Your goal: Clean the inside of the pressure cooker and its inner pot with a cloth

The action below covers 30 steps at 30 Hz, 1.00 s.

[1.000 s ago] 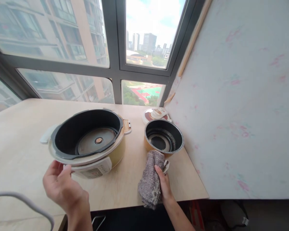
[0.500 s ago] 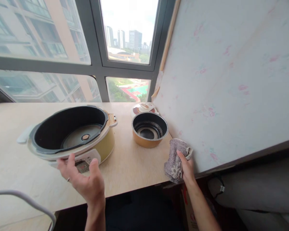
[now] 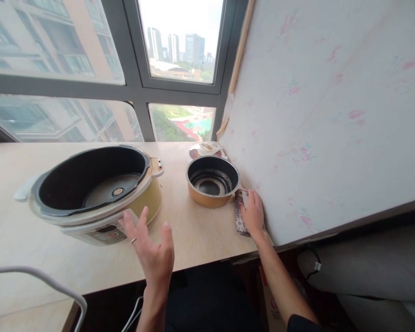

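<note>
left hand (image 3: 152, 249): fingers spread, before the cooker's (image 3: 90, 182) front | right hand (image 3: 253, 213): pinching the folded cloth (image 3: 240, 221) on the table (image 3: 197, 240), between pot (image 3: 209, 198) and wall (image 3: 318, 124) | pot: right of the cooker, lid (image 3: 207, 149) behind it

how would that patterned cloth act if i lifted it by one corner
The cloth would probably droop and unfold, as it lies bunched partly beneath the right hand. It is likely light, being small beside the pot, and its rough-looking surface seems unlikely to slip.
</note>
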Motion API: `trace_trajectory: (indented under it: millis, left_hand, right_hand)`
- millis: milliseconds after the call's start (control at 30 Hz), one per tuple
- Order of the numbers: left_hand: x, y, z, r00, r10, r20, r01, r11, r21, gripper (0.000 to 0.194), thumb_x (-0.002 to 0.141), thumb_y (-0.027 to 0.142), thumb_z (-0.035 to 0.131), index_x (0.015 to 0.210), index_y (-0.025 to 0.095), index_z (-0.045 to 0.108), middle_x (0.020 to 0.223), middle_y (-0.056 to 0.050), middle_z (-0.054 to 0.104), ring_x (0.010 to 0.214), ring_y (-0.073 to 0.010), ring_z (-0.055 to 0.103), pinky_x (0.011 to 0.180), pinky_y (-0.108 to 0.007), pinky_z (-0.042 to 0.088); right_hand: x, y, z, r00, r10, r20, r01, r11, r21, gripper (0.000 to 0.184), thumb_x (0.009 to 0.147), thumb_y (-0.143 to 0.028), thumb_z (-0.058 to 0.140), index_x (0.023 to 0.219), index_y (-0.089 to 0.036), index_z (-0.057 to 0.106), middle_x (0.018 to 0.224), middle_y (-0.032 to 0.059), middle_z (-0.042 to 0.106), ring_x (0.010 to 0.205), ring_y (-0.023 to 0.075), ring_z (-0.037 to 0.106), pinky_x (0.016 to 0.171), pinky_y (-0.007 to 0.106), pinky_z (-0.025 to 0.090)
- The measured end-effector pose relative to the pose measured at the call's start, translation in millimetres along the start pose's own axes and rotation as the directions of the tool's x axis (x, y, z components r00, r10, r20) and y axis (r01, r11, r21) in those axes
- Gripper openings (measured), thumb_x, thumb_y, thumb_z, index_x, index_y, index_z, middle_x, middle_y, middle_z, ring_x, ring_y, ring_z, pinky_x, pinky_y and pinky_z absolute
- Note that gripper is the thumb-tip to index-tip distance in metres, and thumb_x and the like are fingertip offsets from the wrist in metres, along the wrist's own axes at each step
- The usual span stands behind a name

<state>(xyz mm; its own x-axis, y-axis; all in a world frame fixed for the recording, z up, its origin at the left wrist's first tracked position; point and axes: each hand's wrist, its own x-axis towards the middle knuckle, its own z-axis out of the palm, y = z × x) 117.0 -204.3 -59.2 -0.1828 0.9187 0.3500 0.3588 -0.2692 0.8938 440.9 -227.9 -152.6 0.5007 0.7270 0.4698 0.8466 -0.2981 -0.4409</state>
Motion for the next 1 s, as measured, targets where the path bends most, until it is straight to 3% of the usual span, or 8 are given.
trace_trajectory:
  millis: [67, 133, 267, 400, 633, 767, 933, 1000]
  left_hand:
    - [-3, 5, 9.7, 1.0, 0.009, 0.006, -0.009, 1.0, 0.001, 0.057, 0.088, 0.032, 0.064, 0.143, 0.026, 0.051, 0.166, -0.015, 0.021, 0.156, -0.0352, 0.016, 0.124, -0.061, 0.017]
    - [-6, 7, 20.0, 0.994, -0.015, 0.108, 0.019, 0.999, -0.038, 0.054, 0.089, 0.035, 0.063, 0.141, 0.026, 0.053, 0.163, -0.016, 0.028, 0.152, -0.0351, 0.026, 0.122, -0.06, 0.024]
    - [-9, 3, 41.5, 0.937, -0.069, 0.342, 0.102, 0.992, -0.08, 0.055, 0.089, 0.041, 0.063, 0.141, 0.027, 0.053, 0.161, -0.015, 0.036, 0.151, -0.0351, 0.03, 0.121, -0.06, 0.027]
    - [-2, 0, 66.9, 0.89, -0.091, 0.447, 0.155, 0.982, -0.108, 0.064, 0.088, 0.046, 0.061, 0.145, 0.022, 0.047, 0.159, -0.018, 0.038, 0.151, -0.0344, 0.031, 0.12, -0.059, 0.029]
    - [41, 0, 121.1, 0.881, -0.256, 0.398, 0.31, 0.948, -0.077, 0.083, 0.087, 0.043, 0.062, 0.156, 0.013, 0.027, 0.164, -0.021, 0.026, 0.155, -0.0318, 0.021, 0.126, -0.048, 0.018]
    - [64, -5, 143.1, 0.876, -0.348, 0.334, 0.392, 0.917, -0.075, 0.095, 0.081, 0.043, 0.069, 0.157, 0.009, 0.021, 0.166, -0.023, 0.019, 0.157, -0.032, 0.013, 0.127, -0.042, 0.013]
    - [78, -11, 152.9, 0.931, -0.153, 0.333, 0.247, 0.932, -0.263, 0.068, 0.072, 0.016, 0.063, 0.139, 0.016, 0.047, 0.137, -0.014, 0.059, 0.134, -0.0304, 0.052, 0.117, -0.044, 0.037]
    - [79, -12, 151.9, 0.94, -0.119, 0.319, 0.224, 0.922, -0.315, 0.065, 0.068, 0.01, 0.059, 0.132, 0.018, 0.053, 0.126, -0.01, 0.064, 0.123, -0.0281, 0.059, 0.112, -0.044, 0.043]
  right_hand:
    - [1, 1, 1, 0.999, -0.012, 0.038, 0.013, 1.0, -0.013, 0.056, 0.094, -0.032, 0.044, 0.144, -0.006, 0.048, 0.15, 0.0229, 0.049, 0.14, 0.0332, 0.042, 0.117, 0.05, 0.035]
    - [2, 3, -1, 0.998, -0.003, 0.069, 0.004, 1.0, -0.001, 0.054, 0.094, -0.033, 0.045, 0.142, -0.009, 0.052, 0.148, 0.0212, 0.052, 0.138, 0.0324, 0.046, 0.115, 0.049, 0.038]
    - [0, 8, -4, 0.995, 0.023, 0.097, -0.026, 0.999, 0.034, 0.055, 0.093, -0.038, 0.048, 0.142, -0.014, 0.053, 0.148, 0.0181, 0.053, 0.138, 0.0317, 0.047, 0.114, 0.049, 0.039]
    - [-3, 6, -8, 0.988, 0.061, 0.14, -0.064, 0.998, 0.021, 0.069, 0.087, -0.044, 0.054, 0.147, -0.011, 0.046, 0.15, 0.0187, 0.05, 0.14, 0.0336, 0.044, 0.116, 0.05, 0.037]
    - [-2, -7, -17, 0.938, 0.244, 0.245, -0.242, 0.969, -0.039, 0.092, 0.08, -0.04, 0.059, 0.157, -0.005, 0.023, 0.156, 0.0244, 0.04, 0.144, 0.0381, 0.041, 0.115, 0.049, 0.038]
    - [1, -7, -22, 0.908, 0.29, 0.301, -0.299, 0.954, -0.015, 0.088, 0.078, -0.035, 0.057, 0.157, -0.007, 0.028, 0.154, 0.0231, 0.045, 0.14, 0.0391, 0.047, 0.112, 0.051, 0.041]
    - [-1, -3, -28, 0.909, 0.306, 0.281, -0.357, 0.922, 0.152, 0.081, 0.075, -0.035, 0.058, 0.151, -0.013, 0.041, 0.145, 0.0182, 0.056, 0.133, 0.0365, 0.054, 0.111, 0.05, 0.042]
    - [-4, 0, -30, 0.906, 0.334, 0.26, -0.398, 0.881, 0.255, 0.08, 0.073, -0.036, 0.061, 0.148, -0.014, 0.046, 0.14, 0.0171, 0.061, 0.128, 0.0356, 0.058, 0.109, 0.048, 0.043]
